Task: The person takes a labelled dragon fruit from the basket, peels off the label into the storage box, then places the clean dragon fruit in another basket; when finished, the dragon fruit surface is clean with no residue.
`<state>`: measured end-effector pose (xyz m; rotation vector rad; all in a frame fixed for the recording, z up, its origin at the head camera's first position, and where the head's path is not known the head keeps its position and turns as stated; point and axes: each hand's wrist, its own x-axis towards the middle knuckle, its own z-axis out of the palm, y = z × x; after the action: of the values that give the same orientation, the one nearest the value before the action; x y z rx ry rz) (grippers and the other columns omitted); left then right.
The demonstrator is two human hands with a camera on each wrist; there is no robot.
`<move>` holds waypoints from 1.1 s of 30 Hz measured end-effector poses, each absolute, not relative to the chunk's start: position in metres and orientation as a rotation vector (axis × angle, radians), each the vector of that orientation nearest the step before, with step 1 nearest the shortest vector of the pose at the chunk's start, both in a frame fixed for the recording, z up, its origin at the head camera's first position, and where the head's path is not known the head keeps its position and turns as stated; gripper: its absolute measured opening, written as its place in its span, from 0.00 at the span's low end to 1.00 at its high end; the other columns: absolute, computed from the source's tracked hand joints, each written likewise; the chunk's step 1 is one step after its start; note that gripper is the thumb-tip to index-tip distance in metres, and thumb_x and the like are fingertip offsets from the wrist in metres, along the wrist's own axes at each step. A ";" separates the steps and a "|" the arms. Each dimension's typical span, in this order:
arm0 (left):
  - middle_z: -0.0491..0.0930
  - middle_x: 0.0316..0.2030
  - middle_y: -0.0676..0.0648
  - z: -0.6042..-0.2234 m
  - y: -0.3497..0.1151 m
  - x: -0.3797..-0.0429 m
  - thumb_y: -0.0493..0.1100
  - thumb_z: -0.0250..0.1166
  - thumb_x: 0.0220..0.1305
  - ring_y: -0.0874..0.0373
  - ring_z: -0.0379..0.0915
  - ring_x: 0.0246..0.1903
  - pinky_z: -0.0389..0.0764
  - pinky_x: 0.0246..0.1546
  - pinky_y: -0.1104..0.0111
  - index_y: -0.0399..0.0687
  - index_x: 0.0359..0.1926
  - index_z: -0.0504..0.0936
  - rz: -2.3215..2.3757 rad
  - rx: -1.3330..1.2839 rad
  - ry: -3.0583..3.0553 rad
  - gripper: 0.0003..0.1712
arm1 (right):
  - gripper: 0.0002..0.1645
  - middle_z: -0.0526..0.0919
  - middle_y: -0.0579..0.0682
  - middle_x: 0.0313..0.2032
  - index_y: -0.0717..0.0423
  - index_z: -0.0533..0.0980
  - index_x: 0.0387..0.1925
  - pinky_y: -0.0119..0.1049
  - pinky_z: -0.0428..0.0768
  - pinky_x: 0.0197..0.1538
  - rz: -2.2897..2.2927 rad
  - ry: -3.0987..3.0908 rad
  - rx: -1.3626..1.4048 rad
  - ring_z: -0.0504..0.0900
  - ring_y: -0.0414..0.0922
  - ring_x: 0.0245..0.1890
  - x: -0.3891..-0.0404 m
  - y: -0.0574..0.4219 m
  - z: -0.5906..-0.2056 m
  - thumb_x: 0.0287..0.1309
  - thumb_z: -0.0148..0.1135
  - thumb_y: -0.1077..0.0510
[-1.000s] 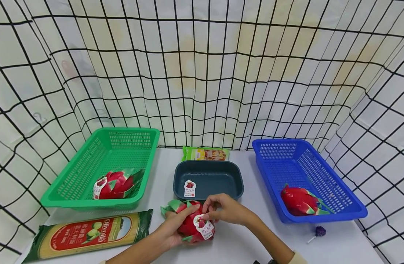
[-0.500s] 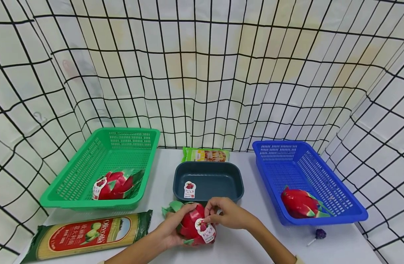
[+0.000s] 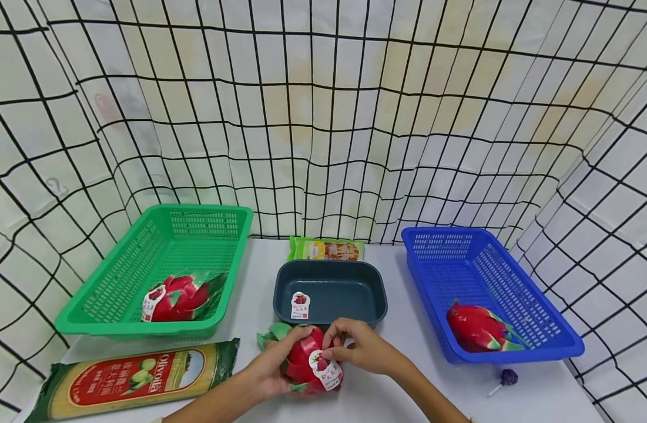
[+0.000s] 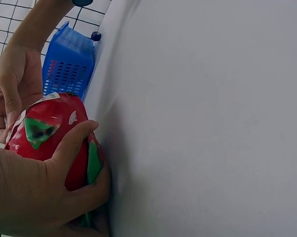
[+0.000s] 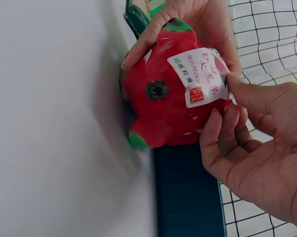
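Note:
In the head view, my left hand point(image 3: 272, 370) grips a red dragon fruit point(image 3: 302, 355) with green leafy tips, low in front of a dark tray point(image 3: 349, 294). A white sticker point(image 3: 328, 374) with a fruit picture and writing is on its right side. My right hand point(image 3: 365, 351) pinches the sticker's upper edge between thumb and index finger. That edge stands slightly up from the skin in the right wrist view, where the thumb lies over it and the other fingers curl beside the fruit. The left wrist view has the left thumb and fingers wrapped round the fruit.
Another sticker point(image 3: 300, 305) lies in the tray. Behind stands a green snack packet point(image 3: 334, 250). The green basket point(image 3: 207, 235) and blue basket point(image 3: 445, 252) each hold a dragon fruit. A spaghetti pack point(image 3: 138, 379) lies left, a lollipop point(image 3: 508, 377) right. Wire mesh encloses the table.
My right thumb and index finger have come down a little and taken hold at the sticker's upper edge. The fruit stays in my left hand, turned very slightly.

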<state>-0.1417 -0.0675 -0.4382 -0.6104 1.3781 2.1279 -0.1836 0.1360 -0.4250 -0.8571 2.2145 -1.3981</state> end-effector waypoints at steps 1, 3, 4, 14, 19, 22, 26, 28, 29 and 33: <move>0.57 0.61 0.28 -0.438 -0.068 -0.141 0.61 0.67 0.57 0.33 0.60 0.58 0.79 0.53 0.43 0.41 0.68 0.33 2.127 -0.595 1.370 0.59 | 0.08 0.73 0.47 0.31 0.59 0.77 0.35 0.23 0.74 0.30 -1.396 2.228 -0.860 0.73 0.37 0.33 -0.183 0.135 -0.425 0.59 0.67 0.59; 0.56 0.61 0.29 -0.438 -0.068 -0.141 0.61 0.66 0.58 0.34 0.61 0.57 0.78 0.53 0.43 0.42 0.67 0.31 2.129 -0.579 1.352 0.60 | 0.08 0.74 0.47 0.30 0.58 0.77 0.34 0.23 0.74 0.31 -1.380 2.272 -0.883 0.73 0.36 0.33 -0.181 0.134 -0.425 0.59 0.67 0.58; 0.56 0.61 0.29 -0.438 -0.069 -0.141 0.61 0.66 0.58 0.34 0.62 0.57 0.78 0.53 0.43 0.42 0.67 0.31 2.130 -0.570 1.348 0.60 | 0.08 0.74 0.47 0.30 0.57 0.77 0.34 0.23 0.75 0.31 -1.365 2.303 -0.906 0.72 0.35 0.33 -0.180 0.134 -0.426 0.59 0.67 0.58; 0.56 0.61 0.29 -0.439 -0.070 -0.141 0.62 0.65 0.59 0.34 0.62 0.58 0.79 0.54 0.45 0.42 0.67 0.29 2.116 -0.563 1.384 0.61 | 0.07 0.75 0.40 0.34 0.48 0.72 0.35 0.26 0.81 0.41 -1.287 2.520 -1.227 0.73 0.35 0.38 -0.170 0.133 -0.433 0.62 0.63 0.56; 0.60 0.59 0.30 -0.440 -0.070 -0.141 0.62 0.64 0.60 0.37 0.66 0.55 0.80 0.53 0.46 0.41 0.68 0.36 2.092 -0.515 1.389 0.56 | 0.07 0.76 0.40 0.32 0.49 0.72 0.36 0.25 0.81 0.40 -1.304 2.526 -1.320 0.73 0.35 0.38 -0.167 0.136 -0.436 0.62 0.63 0.56; 0.63 0.59 0.31 -0.441 -0.069 -0.141 0.62 0.63 0.61 0.38 0.68 0.54 0.80 0.52 0.46 0.40 0.68 0.41 2.087 -0.480 1.385 0.53 | 0.07 0.77 0.41 0.33 0.49 0.73 0.37 0.27 0.82 0.41 -1.341 2.502 -1.278 0.73 0.33 0.38 -0.167 0.136 -0.437 0.62 0.63 0.54; 0.63 0.58 0.31 -0.442 -0.069 -0.141 0.62 0.63 0.61 0.38 0.67 0.54 0.80 0.52 0.46 0.39 0.67 0.45 2.080 -0.462 1.378 0.51 | 0.09 0.77 0.41 0.34 0.48 0.74 0.38 0.27 0.82 0.40 -1.369 2.482 -1.218 0.73 0.32 0.37 -0.167 0.136 -0.437 0.61 0.65 0.51; 0.64 0.58 0.32 -0.443 -0.069 -0.141 0.62 0.63 0.60 0.38 0.67 0.54 0.80 0.51 0.46 0.39 0.67 0.46 2.076 -0.457 1.377 0.50 | 0.10 0.77 0.40 0.33 0.47 0.74 0.37 0.26 0.81 0.39 -1.367 2.490 -1.225 0.73 0.33 0.37 -0.168 0.135 -0.438 0.60 0.66 0.50; 0.64 0.58 0.32 -0.443 -0.069 -0.141 0.62 0.64 0.60 0.38 0.67 0.54 0.81 0.52 0.46 0.39 0.67 0.47 2.075 -0.456 1.376 0.50 | 0.09 0.77 0.40 0.32 0.47 0.74 0.36 0.26 0.81 0.39 -1.360 2.498 -1.231 0.72 0.33 0.37 -0.168 0.135 -0.438 0.60 0.65 0.50; 0.64 0.58 0.32 -0.444 -0.070 -0.141 0.62 0.64 0.60 0.38 0.66 0.55 0.81 0.52 0.48 0.38 0.67 0.48 2.072 -0.467 1.383 0.51 | 0.10 0.76 0.39 0.32 0.46 0.71 0.33 0.24 0.78 0.38 -1.319 2.508 -1.224 0.70 0.33 0.38 -0.167 0.133 -0.436 0.60 0.64 0.50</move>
<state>-0.1415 -0.0695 -0.4438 -0.4669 1.3832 2.0722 -0.1669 0.1330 -0.4362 -1.2245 2.5080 -1.3186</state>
